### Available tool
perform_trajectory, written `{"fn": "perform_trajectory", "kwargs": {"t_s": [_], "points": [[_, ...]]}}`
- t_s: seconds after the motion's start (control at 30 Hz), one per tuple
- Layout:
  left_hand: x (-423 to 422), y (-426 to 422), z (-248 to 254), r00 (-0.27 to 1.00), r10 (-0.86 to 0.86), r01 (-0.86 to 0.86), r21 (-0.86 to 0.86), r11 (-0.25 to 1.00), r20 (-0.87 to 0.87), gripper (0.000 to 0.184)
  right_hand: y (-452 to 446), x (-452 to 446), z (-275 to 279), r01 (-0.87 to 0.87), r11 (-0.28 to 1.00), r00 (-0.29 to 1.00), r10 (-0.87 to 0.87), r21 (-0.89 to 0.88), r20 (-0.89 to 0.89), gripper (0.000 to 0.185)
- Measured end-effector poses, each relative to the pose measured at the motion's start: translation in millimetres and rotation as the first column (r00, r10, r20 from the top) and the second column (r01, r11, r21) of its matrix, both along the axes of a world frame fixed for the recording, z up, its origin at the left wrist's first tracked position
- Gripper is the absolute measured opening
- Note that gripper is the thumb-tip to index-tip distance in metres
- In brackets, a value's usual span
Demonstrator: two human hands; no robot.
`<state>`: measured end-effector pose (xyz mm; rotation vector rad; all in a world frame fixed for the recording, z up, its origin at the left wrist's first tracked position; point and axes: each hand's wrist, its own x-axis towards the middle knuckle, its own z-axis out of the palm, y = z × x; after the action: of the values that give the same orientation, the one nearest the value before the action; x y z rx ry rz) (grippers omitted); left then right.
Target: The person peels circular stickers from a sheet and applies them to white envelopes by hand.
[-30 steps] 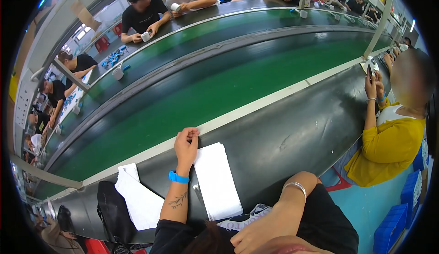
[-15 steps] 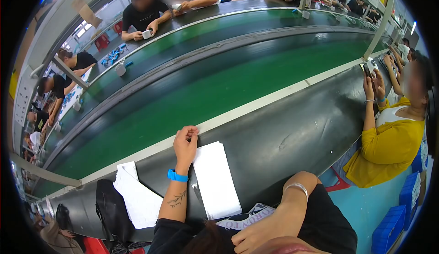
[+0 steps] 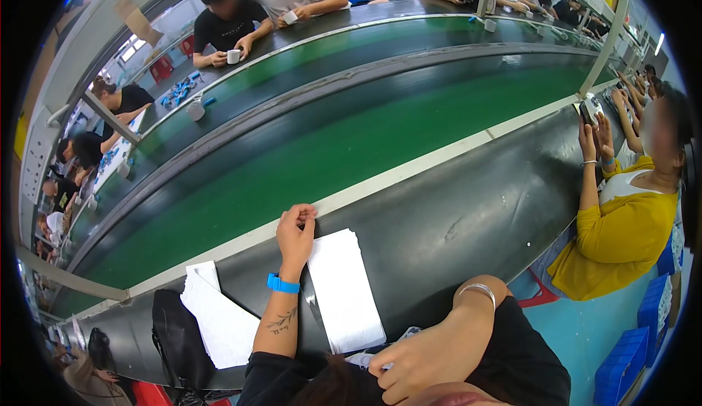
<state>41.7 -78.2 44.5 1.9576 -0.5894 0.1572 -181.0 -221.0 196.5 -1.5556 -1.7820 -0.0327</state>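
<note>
The bare left arm [image 3: 278, 341] reaches forward, with a flat, bright blue band [image 3: 283, 284] around its wrist. Past the blue band, the left hand [image 3: 295, 236] has its fingers [image 3: 298, 213] softly bent. On the blue band's elbow side is a dark leaf drawing [image 3: 282, 323]. Right of the blue band, the right hand [image 3: 437, 345] curls in, a shiny silver bracelet [image 3: 479, 287] circling that arm.

White paper stack [image 3: 346, 292], flat, unfolded
</note>
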Motion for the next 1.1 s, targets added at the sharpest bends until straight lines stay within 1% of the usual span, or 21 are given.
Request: {"fn": "perform_trajectory", "kwargs": {"t_s": [0.07,0.17,0.27,0.37,0.47,0.57,0.67,0.77,0.83,1.03,1.1], "points": [[0.4,0.5,-0.5,1.0,-0.002,0.002,-0.002,1.0,-0.002,0.013,1.1,1.4,-0.6,0.028,0.997,0.997,-0.023,-0.068,0.068,0.024],[0.0,0.4,-0.5,1.0,-0.006,0.006,-0.005,1.0,-0.002,0.013,7.4,0.3,-10.9,0.003,0.999,0.996,0.001,0.046,-0.088,0.024],[0.0,0.3,0.9,1.0,-0.003,0.003,0.0,1.0,0.002,0.013,13.2,-1.3,-12.9,-0.043,0.997,0.975,0.054,0.057,-0.217,0.022],[-0.9,0.2,1.7,1.0,0.0,0.0,0.007,1.0,0.002,0.012,11.9,-1.9,-5.6,-0.097,0.993,0.958,0.11,0.061,-0.267,0.02],[0.3,0.6,0.1,1.0,-0.006,0.006,0.001,1.0,0.003,0.012,11.5,-2.0,-7.0,-0.105,0.994,0.968,0.104,0.006,-0.227,0.019],[0.1,0.6,0.3,1.0,-0.008,0.008,-0.004,1.0,0.009,0.012,15.2,-4.7,-11.2,-0.037,0.999,0.986,0.04,0.025,-0.159,0.019],[0.1,-0.1,-0.8,1.0,-0.012,0.012,-0.016,1.0,0.014,0.012,21.7,-3.2,-13.8,-0.079,0.991,0.98,0.058,-0.108,-0.192,0.02],[0.1,1.0,-4.1,1.0,0.004,-0.004,-0.02,1.0,0.018,0.011,29.1,-9.2,-31.0,-0.039,0.994,0.961,0.066,0.102,-0.267,0.025],[3.0,1.1,-6.3,0.999,0.004,-0.003,-0.02,1.0,0.048,0.011,27.1,-7.2,-30.7,-0.058,0.991,0.958,0.09,0.122,-0.271,0.025],[2.0,1.0,-7.1,1.0,-0.005,0.006,-0.035,0.999,0.025,0.012,18.0,-2.6,-23.3,-0.141,0.985,0.956,0.16,0.096,-0.244,0.025],[0.8,2.2,-5.5,0.999,-0.015,0.017,-0.05,0.999,0.042,0.011,18.5,0.3,-23.2,-0.158,0.984,0.956,0.174,0.086,-0.236,0.025]]}}
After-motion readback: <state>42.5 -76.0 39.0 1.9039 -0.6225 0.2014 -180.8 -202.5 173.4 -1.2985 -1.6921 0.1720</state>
